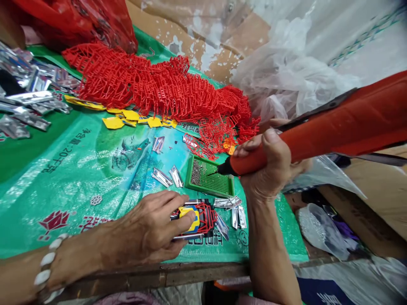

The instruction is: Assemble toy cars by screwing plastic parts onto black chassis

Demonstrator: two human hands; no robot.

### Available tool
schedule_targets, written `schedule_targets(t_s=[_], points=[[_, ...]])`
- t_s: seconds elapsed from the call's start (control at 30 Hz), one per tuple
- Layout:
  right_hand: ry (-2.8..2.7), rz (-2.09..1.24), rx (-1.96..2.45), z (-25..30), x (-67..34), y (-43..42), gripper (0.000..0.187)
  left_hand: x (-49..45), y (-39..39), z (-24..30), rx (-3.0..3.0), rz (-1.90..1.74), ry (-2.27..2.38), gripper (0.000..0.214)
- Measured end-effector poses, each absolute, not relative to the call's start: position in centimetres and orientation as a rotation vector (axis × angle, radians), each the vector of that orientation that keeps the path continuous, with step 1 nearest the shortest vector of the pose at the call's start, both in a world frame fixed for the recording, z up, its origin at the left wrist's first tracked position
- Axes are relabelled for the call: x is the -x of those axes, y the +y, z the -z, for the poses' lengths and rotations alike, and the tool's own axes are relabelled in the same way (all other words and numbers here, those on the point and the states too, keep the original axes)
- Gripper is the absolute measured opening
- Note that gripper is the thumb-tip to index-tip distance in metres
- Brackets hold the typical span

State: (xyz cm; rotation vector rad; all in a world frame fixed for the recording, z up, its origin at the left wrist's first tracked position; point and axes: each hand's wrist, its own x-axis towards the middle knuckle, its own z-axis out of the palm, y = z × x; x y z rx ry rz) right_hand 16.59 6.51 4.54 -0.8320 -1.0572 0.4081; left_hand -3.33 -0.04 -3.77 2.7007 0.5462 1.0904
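My left hand (162,222) grips a small toy car body (203,218) with a red cage frame, a yellow and blue panel and silvery side pieces, resting on the green sheet. My right hand (270,163) is wrapped around a red electric screwdriver (318,131). Its thin bit points down-left over a green perforated tray (227,188). Tiny screws (199,171) are heaped in the tray's left part. Whether a screw sits on the bit is too small to tell. Silvery chrome pieces (162,177) lie between the tray and my left hand, and more chrome pieces (227,202) lie beside the car.
A long pile of red plastic frames (152,89) spans the back, with yellow panels (130,118) along its front. Chrome parts (28,97) are heaped at far left, near a red bag (79,21). Clear plastic bags (286,80) and a translucent tub (321,226) stand at the right.
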Motion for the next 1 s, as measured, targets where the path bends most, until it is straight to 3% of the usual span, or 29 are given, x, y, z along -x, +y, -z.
schedule_targets(t_s=[0.23, 1.0], points=[[-1.091, -0.45, 0.873, -4.5, -16.8, 6.9, 0.014, 3.2, -0.2, 4.1, -2.692, -1.101, 0.551, 0.026], [-1.04, -0.431, 0.856, -5.4, -15.9, 6.6, 0.011, 3.4, -0.1, 3.7, -2.551, -1.001, 0.574, 0.02]])
